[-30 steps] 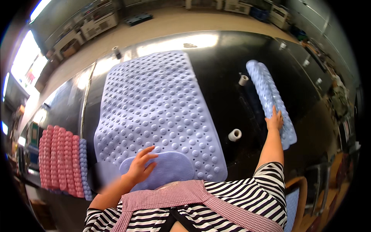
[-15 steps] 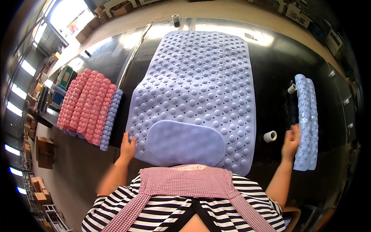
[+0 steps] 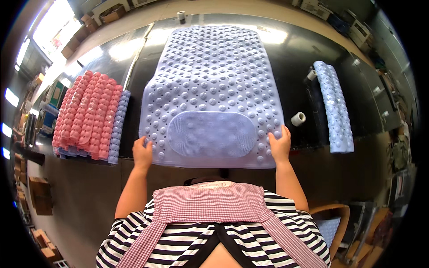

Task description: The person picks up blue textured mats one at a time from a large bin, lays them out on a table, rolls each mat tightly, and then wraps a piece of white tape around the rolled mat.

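Observation:
A long light-blue bath mat (image 3: 210,96) lies flat on the dark table, covered in rows of round bumps with small holes between them. Near its close end is a ribbed oval pad (image 3: 212,134). My left hand (image 3: 143,152) grips the mat's left edge close to the near corner, thumb on top. At the right edge, a little farther up, my right hand (image 3: 280,145) holds the mat in the same way. The fingertips under the edges are hidden. The mat's near edge hangs close to my checked apron (image 3: 208,203).
Pink rolled mats (image 3: 89,114) are stacked on the left beside a blue rolled mat (image 3: 118,127). Two blue rolls (image 3: 335,107) lie at the right. White film rolls stand nearby (image 3: 298,119), (image 3: 312,75) and at the far edge (image 3: 181,16). A chair (image 3: 342,219) is behind me at right.
My right hand has come left from beside the blue rolls to the mat's right edge. My left hand stays at the left edge. The whole view has shifted slightly.

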Available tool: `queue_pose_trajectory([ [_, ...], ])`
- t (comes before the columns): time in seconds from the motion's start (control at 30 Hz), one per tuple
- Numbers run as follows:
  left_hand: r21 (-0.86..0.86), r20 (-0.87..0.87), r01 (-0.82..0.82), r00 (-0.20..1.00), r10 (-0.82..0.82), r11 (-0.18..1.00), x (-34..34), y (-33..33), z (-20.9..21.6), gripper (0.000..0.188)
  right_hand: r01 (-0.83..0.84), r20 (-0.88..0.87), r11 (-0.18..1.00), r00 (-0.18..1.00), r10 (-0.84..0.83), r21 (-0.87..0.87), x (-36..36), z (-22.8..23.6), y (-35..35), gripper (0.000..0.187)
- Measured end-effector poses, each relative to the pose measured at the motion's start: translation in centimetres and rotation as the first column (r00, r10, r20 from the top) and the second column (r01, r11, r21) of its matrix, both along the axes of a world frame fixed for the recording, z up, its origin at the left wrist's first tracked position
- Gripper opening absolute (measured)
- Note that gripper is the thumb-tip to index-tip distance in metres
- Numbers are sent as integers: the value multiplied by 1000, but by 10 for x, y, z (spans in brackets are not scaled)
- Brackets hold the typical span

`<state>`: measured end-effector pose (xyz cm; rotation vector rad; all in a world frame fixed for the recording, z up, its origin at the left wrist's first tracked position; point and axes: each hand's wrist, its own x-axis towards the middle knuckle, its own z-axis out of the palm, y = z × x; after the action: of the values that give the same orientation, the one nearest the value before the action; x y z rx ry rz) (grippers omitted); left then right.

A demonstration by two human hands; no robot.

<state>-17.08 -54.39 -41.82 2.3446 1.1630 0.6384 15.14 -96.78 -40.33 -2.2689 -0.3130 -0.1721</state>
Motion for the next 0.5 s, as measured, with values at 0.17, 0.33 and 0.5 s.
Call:
queue_pose_trajectory([
  [0.17, -462, 300, -17, 938, 174, 887, -13, 43, -21, 43, 48, -35, 993, 998, -45, 108, 22, 16, 7, 71],
  [0.33, -366, 295, -12, 947, 128, 931, -23, 58, -32, 50, -66, -329, 996, 941, 80, 53, 61, 30, -4, 27],
  [0.5, -352, 212, -87, 962, 170, 932, -27, 47, 9, 52, -97, -223, 706, 911, 346, 701, 52, 50, 21, 10],
])
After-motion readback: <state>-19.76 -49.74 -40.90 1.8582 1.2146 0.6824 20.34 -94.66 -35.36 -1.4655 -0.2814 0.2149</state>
